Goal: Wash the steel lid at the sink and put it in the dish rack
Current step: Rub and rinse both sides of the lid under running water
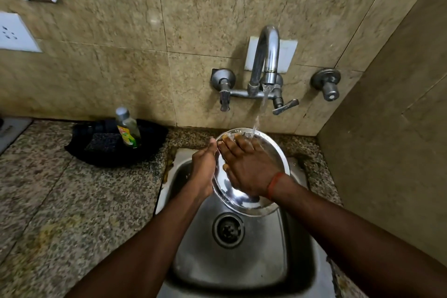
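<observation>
The steel sink [232, 259] is smooth, with a round drain [228, 230] in its bottom. Above the drain the round, shiny steel lid [278, 152] is held tilted. The left hand [204, 167] has its grip closed on the lid's left rim; its fingers are hidden behind the lid. The right hand [249, 167] lies flat and spread on the lid's face. Behind the drain, water falls from the curved tap [264, 55] onto the lid. The speckled granite counter [72, 201] carries a soap bottle [127, 128].

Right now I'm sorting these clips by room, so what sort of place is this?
Most likely a home kitchen sink corner. A steel sink sits in a speckled granite counter, a wall tap runs water onto the steel lid, and a dish soap bottle stands nearby.
</observation>
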